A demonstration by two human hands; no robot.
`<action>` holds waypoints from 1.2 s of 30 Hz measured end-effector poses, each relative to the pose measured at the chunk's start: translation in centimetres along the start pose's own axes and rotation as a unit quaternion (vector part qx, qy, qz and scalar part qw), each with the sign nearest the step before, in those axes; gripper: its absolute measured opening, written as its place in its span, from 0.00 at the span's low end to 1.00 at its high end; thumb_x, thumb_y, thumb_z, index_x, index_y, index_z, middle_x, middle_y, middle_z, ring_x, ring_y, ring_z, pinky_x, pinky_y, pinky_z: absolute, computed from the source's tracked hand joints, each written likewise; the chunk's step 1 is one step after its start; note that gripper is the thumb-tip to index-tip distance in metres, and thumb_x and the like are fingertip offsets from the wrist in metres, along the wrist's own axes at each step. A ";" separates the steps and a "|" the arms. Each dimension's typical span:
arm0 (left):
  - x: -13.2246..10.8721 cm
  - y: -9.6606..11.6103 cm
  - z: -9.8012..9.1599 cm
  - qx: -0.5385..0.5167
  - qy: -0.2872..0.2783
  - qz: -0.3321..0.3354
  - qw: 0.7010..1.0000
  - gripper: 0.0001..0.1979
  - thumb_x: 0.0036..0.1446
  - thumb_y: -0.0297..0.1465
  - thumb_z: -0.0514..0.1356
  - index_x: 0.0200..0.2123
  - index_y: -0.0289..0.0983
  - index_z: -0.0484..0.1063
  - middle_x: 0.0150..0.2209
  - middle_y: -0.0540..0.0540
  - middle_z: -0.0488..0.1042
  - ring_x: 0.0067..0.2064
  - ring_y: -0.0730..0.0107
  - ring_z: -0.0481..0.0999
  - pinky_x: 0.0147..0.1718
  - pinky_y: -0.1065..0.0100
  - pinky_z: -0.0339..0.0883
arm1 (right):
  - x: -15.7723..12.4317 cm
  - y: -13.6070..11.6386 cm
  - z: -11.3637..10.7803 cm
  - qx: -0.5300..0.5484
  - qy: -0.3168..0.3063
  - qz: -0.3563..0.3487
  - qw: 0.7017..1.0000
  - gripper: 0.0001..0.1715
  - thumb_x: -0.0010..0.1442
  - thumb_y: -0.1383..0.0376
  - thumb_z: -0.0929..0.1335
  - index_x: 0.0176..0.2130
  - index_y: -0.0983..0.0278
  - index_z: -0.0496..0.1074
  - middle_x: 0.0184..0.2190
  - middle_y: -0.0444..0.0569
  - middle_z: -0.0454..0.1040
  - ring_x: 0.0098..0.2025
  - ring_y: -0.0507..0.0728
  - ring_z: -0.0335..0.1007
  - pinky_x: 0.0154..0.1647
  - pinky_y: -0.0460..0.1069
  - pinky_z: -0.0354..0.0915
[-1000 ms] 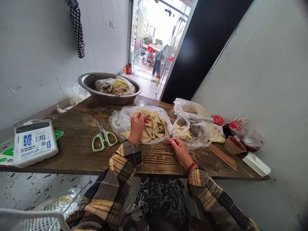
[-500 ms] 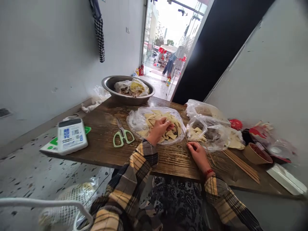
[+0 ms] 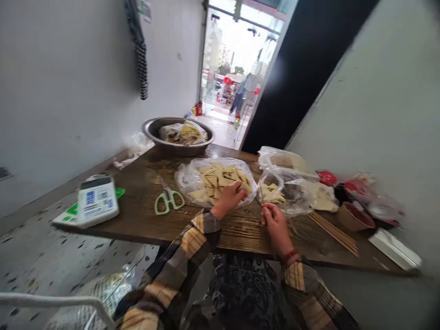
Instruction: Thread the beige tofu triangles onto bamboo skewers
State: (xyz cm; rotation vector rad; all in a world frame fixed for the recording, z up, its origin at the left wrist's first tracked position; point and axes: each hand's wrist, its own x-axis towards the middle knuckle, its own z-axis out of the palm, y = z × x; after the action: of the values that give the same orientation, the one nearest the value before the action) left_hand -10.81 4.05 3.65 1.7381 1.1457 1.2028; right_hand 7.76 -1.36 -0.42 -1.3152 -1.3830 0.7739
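My left hand rests at the near right side of a heap of flat, pale yellow triangular pieces, its fingers bent and closed among them. What they pinch is hidden. The heap lies on a spread clear plastic bag. To the right, my right hand pinches a thin wooden skewer, which points up and away from the fingertips. Just beyond it, an open plastic bag contains more pale pieces.
Green-handled scissors and a white box-shaped pack lie left on the wooden table. A metal basin with bagged food stands at the back. Loose skewers, a paper bowl and a white carton are at right.
The view has shifted slightly. My left hand has moved lower at the pile's near right side, with its fingers tucked in. My right hand has turned more upright, still pinching the skewer.
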 end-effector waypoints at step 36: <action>-7.5 1.0 -3.8 0.039 0.032 -0.050 0.997 0.12 0.57 0.34 0.55 0.42 0.34 0.68 0.32 0.45 0.77 0.28 0.70 0.77 0.31 0.69 0.68 | 7.0 -8.1 -0.8 0.097 -0.089 -0.047 0.990 0.22 0.54 0.51 0.69 0.41 0.64 0.73 0.27 0.46 0.73 0.17 0.47 0.54 0.17 0.46 0.51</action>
State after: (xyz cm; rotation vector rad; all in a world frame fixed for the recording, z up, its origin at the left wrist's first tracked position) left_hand -15.48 -3.08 3.41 1.6879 1.3178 1.1743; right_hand 6.98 3.66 9.04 -1.0427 -1.4600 0.9544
